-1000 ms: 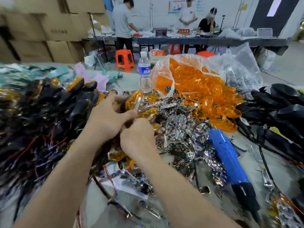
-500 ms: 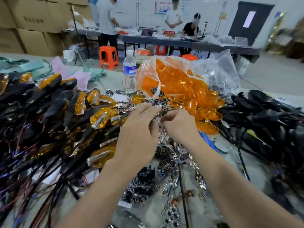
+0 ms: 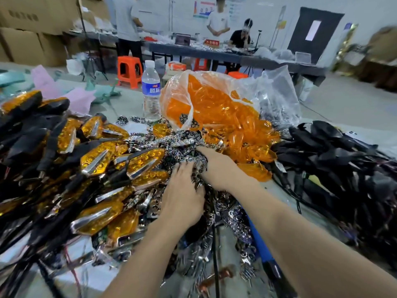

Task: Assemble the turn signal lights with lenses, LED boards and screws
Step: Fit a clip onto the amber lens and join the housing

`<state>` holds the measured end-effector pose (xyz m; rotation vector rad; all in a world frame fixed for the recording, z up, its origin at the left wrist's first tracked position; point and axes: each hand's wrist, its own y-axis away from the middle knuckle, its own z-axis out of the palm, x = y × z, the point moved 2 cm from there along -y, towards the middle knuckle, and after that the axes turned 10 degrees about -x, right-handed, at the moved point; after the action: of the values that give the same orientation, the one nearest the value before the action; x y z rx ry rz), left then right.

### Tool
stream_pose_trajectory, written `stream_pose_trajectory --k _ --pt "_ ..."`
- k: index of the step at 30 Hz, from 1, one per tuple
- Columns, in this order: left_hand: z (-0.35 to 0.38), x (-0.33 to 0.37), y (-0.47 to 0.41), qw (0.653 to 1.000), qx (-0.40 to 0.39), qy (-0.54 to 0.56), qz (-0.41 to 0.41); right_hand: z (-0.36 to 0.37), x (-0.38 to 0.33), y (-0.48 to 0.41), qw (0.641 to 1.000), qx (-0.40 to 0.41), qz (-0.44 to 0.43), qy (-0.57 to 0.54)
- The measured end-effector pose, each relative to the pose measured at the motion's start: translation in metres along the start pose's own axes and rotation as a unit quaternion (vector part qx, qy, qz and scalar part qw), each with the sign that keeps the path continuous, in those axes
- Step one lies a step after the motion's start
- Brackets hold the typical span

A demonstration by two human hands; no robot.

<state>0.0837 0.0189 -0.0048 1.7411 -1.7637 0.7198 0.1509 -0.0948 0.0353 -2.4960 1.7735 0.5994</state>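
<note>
Cluttered tabletop (image 3: 131, 102): left hand (image 3: 184, 190) spreads fingers on LED boards (image 3: 180, 151); right hand (image 3: 217, 166) fingers buried, state unclear.

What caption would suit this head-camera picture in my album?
Left hand and right hand reach into a heap of LED boards, between assembled turn signals and a bag of orange lenses.

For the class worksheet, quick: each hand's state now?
Left hand: open, resting on the LED board pile.
Right hand: cannot tell, fingers buried in it.
</note>
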Motion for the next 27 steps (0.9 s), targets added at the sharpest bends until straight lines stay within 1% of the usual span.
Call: stream_pose_trajectory --k 2,4,6,7,9,11,14,15,16,17,18,19,20,21,22,24,25,26,27 --pt "0.004 -0.002 0.0 1.0 0.019 -0.003 -0.01 0.007 -0.001 -0.001 0.999 0.046 -0.004 0.023" --pt "0.006 -0.004 -0.001 0.999 0.033 -0.009 -0.002 0.007 -0.001 0.003 0.994 0.102 0.02 0.045" --pt "0.005 -0.004 0.0 0.999 0.036 -0.019 -0.011 0.001 0.003 0.009 0.99 0.128 0.032 0.053" --pt "0.005 -0.004 0.001 0.999 0.032 -0.022 -0.025 -0.001 0.006 0.013 0.99 0.13 0.037 0.033" --pt "0.003 -0.001 0.002 0.999 0.024 -0.018 -0.037 -0.008 0.01 0.021 0.99 0.126 0.031 -0.058" --pt "-0.003 0.004 0.007 0.999 0.046 0.019 -0.017 -0.014 0.01 0.034 0.98 0.115 -0.003 -0.164" --pt "-0.018 0.008 0.012 0.99 0.102 0.095 -0.015 -0.014 0.01 0.054 0.969 0.046 -0.046 -0.237" --pt "-0.022 0.007 0.012 0.988 0.111 0.107 -0.024 -0.013 0.011 0.059 0.964 0.023 -0.048 -0.261" --pt "-0.025 0.005 0.012 0.988 0.11 0.104 -0.034 -0.014 0.015 0.062 0.959 0.02 -0.044 -0.28" --pt "-0.027 0.003 0.012 0.99 0.104 0.088 -0.043 -0.017 0.022 0.063 0.953 0.046 -0.031 -0.297" --pt "-0.028 0.001 0.01 0.992 0.096 0.065 -0.052 -0.022 0.032 0.061 0.947 0.096 -0.009 -0.307" --pt "-0.027 -0.002 0.01 0.994 0.087 0.038 -0.06 -0.028 0.043 0.058 0.944 0.147 0.02 -0.294" --pt "-0.026 -0.005 0.01 0.995 0.077 0.011 -0.067 -0.033 0.055 0.052 0.949 0.178 0.054 -0.254" --pt "-0.024 -0.007 0.01 0.995 0.065 -0.009 -0.071 -0.037 0.067 0.045 0.959 0.177 0.09 -0.202" --pt "-0.022 -0.009 0.01 0.996 0.052 -0.015 -0.073 -0.038 0.079 0.037 0.971 0.148 0.127 -0.141" --pt "-0.018 -0.013 0.009 0.997 0.034 -0.002 -0.07 -0.035 0.098 0.023 0.982 0.047 0.182 -0.011" --pt "-0.017 -0.015 0.008 0.997 0.034 0.007 -0.067 -0.033 0.104 0.019 0.981 0.002 0.19 0.043" --pt "-0.017 -0.017 0.006 0.997 0.037 0.017 -0.063 -0.03 0.107 0.017 0.979 -0.023 0.186 0.075" --pt "-0.017 -0.018 0.005 0.997 0.043 0.027 -0.06 -0.027 0.109 0.016 0.98 -0.027 0.179 0.079"
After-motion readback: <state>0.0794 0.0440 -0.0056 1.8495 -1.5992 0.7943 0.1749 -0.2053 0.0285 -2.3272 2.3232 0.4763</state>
